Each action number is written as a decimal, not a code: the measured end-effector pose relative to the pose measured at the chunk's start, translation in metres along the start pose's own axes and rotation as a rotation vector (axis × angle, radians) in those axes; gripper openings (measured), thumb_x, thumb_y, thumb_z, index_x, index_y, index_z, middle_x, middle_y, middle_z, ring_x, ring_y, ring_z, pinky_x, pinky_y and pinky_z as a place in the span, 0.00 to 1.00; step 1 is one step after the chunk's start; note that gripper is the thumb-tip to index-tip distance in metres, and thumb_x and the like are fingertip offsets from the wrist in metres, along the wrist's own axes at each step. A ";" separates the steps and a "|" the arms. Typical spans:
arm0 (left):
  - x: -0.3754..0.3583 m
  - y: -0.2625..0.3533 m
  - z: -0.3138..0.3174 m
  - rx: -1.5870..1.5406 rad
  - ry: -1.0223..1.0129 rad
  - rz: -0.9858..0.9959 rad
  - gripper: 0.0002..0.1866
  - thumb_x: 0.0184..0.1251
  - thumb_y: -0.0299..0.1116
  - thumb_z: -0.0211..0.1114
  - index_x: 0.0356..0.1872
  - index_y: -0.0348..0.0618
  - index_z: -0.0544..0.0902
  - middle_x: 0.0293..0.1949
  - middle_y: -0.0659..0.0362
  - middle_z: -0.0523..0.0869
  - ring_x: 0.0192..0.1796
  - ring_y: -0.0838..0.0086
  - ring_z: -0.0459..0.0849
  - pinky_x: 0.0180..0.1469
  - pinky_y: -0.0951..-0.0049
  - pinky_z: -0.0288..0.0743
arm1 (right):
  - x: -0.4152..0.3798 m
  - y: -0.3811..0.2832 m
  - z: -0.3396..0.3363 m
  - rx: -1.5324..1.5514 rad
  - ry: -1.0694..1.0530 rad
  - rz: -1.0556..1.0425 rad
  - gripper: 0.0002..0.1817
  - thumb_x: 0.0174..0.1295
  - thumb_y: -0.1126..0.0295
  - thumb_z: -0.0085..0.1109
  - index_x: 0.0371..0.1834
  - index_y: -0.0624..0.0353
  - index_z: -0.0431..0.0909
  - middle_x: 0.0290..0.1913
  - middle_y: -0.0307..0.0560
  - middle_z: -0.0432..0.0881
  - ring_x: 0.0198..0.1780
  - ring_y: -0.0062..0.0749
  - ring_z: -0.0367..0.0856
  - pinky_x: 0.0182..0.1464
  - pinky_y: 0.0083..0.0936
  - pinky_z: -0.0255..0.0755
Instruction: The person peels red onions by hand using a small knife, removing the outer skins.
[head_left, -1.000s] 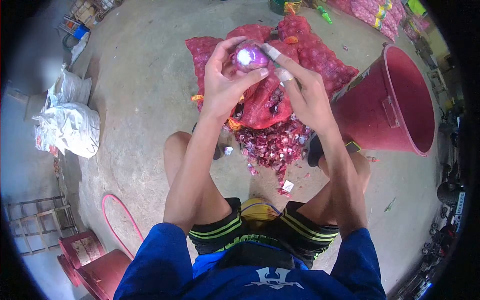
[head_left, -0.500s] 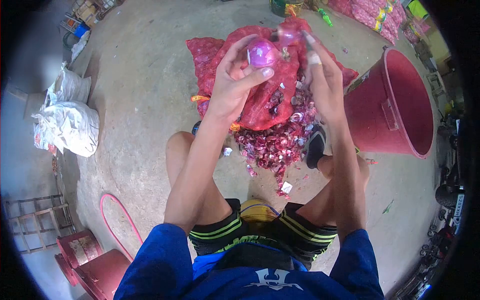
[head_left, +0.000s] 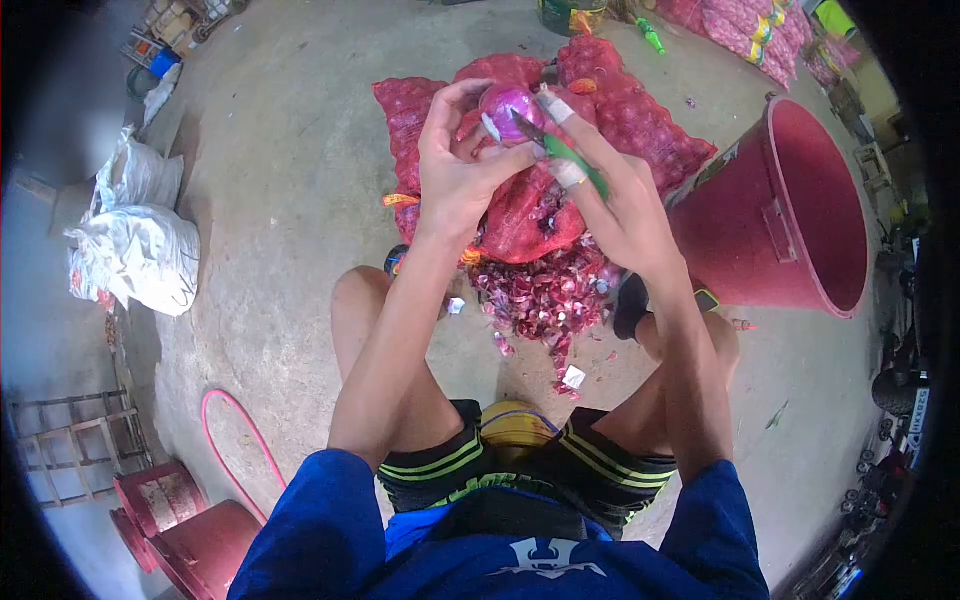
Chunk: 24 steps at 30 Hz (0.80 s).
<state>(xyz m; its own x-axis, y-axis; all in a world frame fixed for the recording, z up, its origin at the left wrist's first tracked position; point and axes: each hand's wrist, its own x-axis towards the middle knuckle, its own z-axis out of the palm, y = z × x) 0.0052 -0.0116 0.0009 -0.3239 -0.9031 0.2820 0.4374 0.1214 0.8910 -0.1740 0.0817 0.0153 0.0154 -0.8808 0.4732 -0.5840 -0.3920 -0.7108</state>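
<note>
In my left hand (head_left: 452, 185) is a peeled-looking purple onion (head_left: 506, 108), its fingers and thumb wrapped round the sides. A small green-handled knife (head_left: 583, 168) is gripped in my right hand (head_left: 630, 215), which has pale wraps on its finger and thumb. The dark blade lies against the right side of the onion, with its tip pointing up and left. Beneath both hands lies an open red mesh sack (head_left: 520, 215) of onions. A heap of onion skins (head_left: 545, 300) spreads over the floor between my feet.
Another full mesh sack (head_left: 645, 125) leans behind on the right. A large red tub (head_left: 735, 235) stands to my right, its mouth tilted rightward. White sacks (head_left: 150, 250), a pink hose (head_left: 240, 405) and red buckets (head_left: 205, 540) are on the left. I sit on something yellow (head_left: 515, 420).
My right hand has come left and down from the sack to the onion, and the knife now shows against it. The blurred round thing near my right fingertips is gone from there.
</note>
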 end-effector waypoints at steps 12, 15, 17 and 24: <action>0.002 0.003 0.000 -0.148 -0.133 0.034 0.41 0.56 0.11 0.81 0.70 0.44 0.73 0.67 0.56 0.79 0.69 0.67 0.83 0.72 0.61 0.84 | 0.010 0.003 -0.003 0.113 0.157 0.124 0.23 0.81 0.73 0.57 0.77 0.56 0.80 0.57 0.66 0.90 0.46 0.44 0.94 0.53 0.37 0.83; 0.000 0.005 -0.003 -0.204 -0.139 -0.023 0.43 0.56 0.10 0.81 0.72 0.44 0.72 0.67 0.56 0.79 0.71 0.67 0.83 0.74 0.61 0.82 | 0.010 0.017 -0.005 0.059 0.283 0.031 0.22 0.82 0.72 0.56 0.77 0.59 0.79 0.54 0.65 0.91 0.42 0.29 0.89 0.52 0.34 0.82; 0.000 0.003 -0.003 -0.182 -0.154 -0.012 0.43 0.56 0.10 0.81 0.73 0.44 0.71 0.68 0.56 0.79 0.71 0.67 0.83 0.74 0.61 0.81 | 0.007 0.013 -0.010 0.077 0.239 0.229 0.22 0.83 0.71 0.55 0.77 0.59 0.79 0.44 0.57 0.89 0.36 0.22 0.80 0.47 0.29 0.79; -0.003 0.003 -0.004 -0.239 -0.172 -0.060 0.43 0.57 0.10 0.80 0.74 0.45 0.71 0.68 0.54 0.80 0.69 0.66 0.84 0.74 0.61 0.81 | 0.010 0.032 -0.013 0.175 0.339 0.382 0.24 0.84 0.68 0.55 0.80 0.56 0.77 0.35 0.37 0.79 0.34 0.15 0.70 0.40 0.21 0.71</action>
<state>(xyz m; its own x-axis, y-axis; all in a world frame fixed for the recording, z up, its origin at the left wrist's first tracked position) 0.0110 -0.0107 0.0017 -0.4836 -0.8203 0.3052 0.5914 -0.0492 0.8049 -0.2031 0.0643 0.0040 -0.4514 -0.8457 0.2845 -0.3524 -0.1240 -0.9276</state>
